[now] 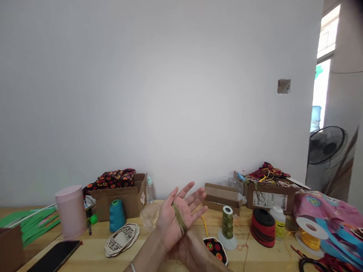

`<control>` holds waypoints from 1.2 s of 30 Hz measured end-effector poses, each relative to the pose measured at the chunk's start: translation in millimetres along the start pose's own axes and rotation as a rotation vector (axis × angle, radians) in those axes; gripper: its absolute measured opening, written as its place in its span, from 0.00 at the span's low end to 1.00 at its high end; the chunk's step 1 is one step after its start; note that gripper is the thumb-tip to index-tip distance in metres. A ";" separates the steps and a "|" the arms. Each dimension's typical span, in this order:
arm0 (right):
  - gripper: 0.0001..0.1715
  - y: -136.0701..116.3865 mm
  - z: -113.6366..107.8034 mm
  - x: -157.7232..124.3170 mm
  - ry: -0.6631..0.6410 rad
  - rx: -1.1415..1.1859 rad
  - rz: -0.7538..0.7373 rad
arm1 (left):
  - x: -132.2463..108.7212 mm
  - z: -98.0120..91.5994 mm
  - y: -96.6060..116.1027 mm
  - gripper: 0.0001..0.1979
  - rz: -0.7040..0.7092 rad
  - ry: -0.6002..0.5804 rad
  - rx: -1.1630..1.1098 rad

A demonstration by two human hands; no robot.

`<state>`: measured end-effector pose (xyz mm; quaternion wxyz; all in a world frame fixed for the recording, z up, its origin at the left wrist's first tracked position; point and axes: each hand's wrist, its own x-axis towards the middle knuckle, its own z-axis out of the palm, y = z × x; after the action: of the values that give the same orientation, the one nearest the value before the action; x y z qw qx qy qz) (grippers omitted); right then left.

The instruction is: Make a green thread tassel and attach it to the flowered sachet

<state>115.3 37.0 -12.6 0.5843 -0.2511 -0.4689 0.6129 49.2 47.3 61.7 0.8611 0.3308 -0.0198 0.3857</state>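
Olive thread loops the spread left hand, low centre — apparently winding, next needing even tension; right hand grip unclear.

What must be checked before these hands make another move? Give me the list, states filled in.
1. Left hand open, palm up: ok, the fingers are spread.
2. Olive thread on the palm: ok, a bundle of strands lies across it.
3. Right hand gripping the thread: cannot tell, its fingers are largely hidden.
4. Olive spool upright: ok, it stands beyond the right hand.
5. Strand running from spool to palm: cannot tell, none shows clearly.
6. Stray ends tidied: not ok, a loose reddish thread trails beside the red-and-black spool.
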 end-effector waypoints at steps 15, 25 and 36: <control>0.16 -3.4 -54.1 -53.8 0.286 -1.403 -0.447 | 9.6 -68.4 -60.5 0.34 0.291 0.352 -0.083; 0.10 -3.4 -62.2 -53.7 0.360 -1.560 -0.357 | 7.0 -60.1 -69.1 0.33 0.319 0.343 -0.096; 0.08 -3.4 -61.8 -57.0 0.301 -1.539 -0.421 | 1.3 -66.5 -69.5 0.33 0.279 0.308 -0.151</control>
<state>180.7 -0.2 -50.2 0.4078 -0.5688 -0.7129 -0.0440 82.5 53.5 -28.3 0.8144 0.1967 0.0373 0.5446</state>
